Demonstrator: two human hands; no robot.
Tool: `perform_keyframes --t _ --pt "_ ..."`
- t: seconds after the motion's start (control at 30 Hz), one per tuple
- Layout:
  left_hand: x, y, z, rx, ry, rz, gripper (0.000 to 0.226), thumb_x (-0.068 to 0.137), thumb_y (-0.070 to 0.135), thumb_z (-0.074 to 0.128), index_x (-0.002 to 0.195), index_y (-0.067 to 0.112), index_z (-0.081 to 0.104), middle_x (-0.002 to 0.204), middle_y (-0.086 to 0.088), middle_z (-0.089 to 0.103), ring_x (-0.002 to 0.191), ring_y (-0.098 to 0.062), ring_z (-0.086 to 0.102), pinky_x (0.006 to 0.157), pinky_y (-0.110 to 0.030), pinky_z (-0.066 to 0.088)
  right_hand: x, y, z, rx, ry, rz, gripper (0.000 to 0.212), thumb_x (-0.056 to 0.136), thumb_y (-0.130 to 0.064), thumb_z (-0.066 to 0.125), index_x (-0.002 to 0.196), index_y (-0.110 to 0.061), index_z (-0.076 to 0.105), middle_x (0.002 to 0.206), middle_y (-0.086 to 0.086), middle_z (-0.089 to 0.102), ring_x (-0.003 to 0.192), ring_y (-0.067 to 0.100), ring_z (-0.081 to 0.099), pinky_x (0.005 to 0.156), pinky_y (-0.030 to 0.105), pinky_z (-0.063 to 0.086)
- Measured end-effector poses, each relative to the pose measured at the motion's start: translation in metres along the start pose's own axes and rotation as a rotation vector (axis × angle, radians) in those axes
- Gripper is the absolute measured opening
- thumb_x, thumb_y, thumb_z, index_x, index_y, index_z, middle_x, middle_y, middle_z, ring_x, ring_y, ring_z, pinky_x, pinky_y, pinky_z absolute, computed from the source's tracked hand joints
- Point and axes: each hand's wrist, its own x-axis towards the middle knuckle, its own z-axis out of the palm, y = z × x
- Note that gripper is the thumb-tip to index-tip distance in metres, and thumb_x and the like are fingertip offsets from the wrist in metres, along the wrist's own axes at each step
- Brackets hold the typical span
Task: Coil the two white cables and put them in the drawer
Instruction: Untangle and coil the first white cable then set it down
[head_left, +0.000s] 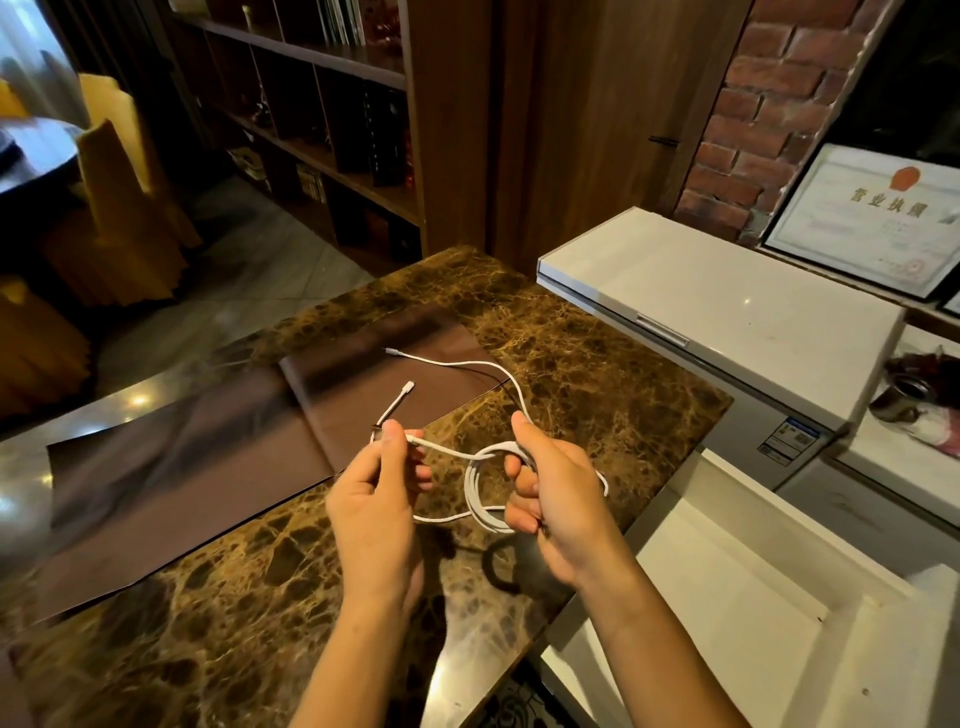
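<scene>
Both hands are working above the brown marble countertop (571, 353). Left hand (376, 499) is pinching a white cable (441, 448) near its plug end, thumb and fingers closed on it. Right hand (550, 488) is gripping a bundle of cable loops (475, 499), fingers curled through the coil. Another white strand (447, 361) is trailing from the right hand back across a brown cloth (208, 447). At right, 1 white drawer (737, 587) is standing open, beside the countertop.
</scene>
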Motion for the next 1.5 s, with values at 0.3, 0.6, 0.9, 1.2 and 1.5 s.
perform_keyframes --t 0.3,0.6,0.9,1.2,1.5 --pt "-0.017 -0.017 0.011 0.284 -0.399 0.144 0.046 0.102 0.044 0.043 0.084 0.018 0.076 0.072 -0.001 0.077 0.065 -0.009 0.073 0.065 -0.013 0.054 -0.005 0.0 0.009 0.031 -0.028 -0.021 0.05 0.105 -0.036 0.054 0.058 -0.019 0.058 0.053 0.002 0.047 0.041 0.011 0.043 0.036 0.02 0.033" --pt "-0.009 -0.019 0.007 0.428 -0.239 0.282 0.041 0.106 0.028 0.044 0.075 0.014 0.067 0.062 0.003 0.069 0.05 -0.006 0.06 0.049 -0.013 0.044 -0.01 0.003 -0.005 0.017 -0.26 0.042 0.04 0.107 -0.03 0.047 0.098 -0.007 0.077 0.084 0.015 0.068 0.079 0.022 0.069 0.083 0.039 0.06" --pt "0.0 -0.018 -0.005 0.533 -0.143 0.369 0.047 0.106 0.029 0.048 0.065 0.006 0.056 0.057 -0.012 0.053 0.051 -0.025 0.045 0.049 -0.041 0.037 -0.02 -0.007 -0.041 -0.259 -0.242 -0.169 0.02 0.089 -0.024 0.074 0.104 -0.012 0.081 0.085 0.007 0.076 0.073 0.016 0.066 0.064 0.024 0.055" --pt "-0.014 -0.017 0.005 0.491 -0.239 0.367 0.045 0.099 0.034 0.047 0.069 0.005 0.061 0.056 -0.009 0.056 0.05 -0.022 0.047 0.046 -0.028 0.037 -0.025 -0.008 -0.024 -0.265 -0.34 -0.19 0.018 0.087 -0.009 0.078 0.105 -0.012 0.078 0.089 0.014 0.077 0.081 0.02 0.072 0.071 0.027 0.059" --pt "-0.017 -0.014 0.007 0.476 -0.232 0.33 0.039 0.1 0.035 0.047 0.065 0.022 0.06 0.057 0.004 0.057 0.05 -0.013 0.049 0.049 -0.037 0.04 -0.022 0.016 -0.015 -0.898 0.174 -0.879 0.015 0.083 -0.017 0.083 0.097 -0.02 0.077 0.089 -0.009 0.069 0.077 0.006 0.067 0.064 0.012 0.053"
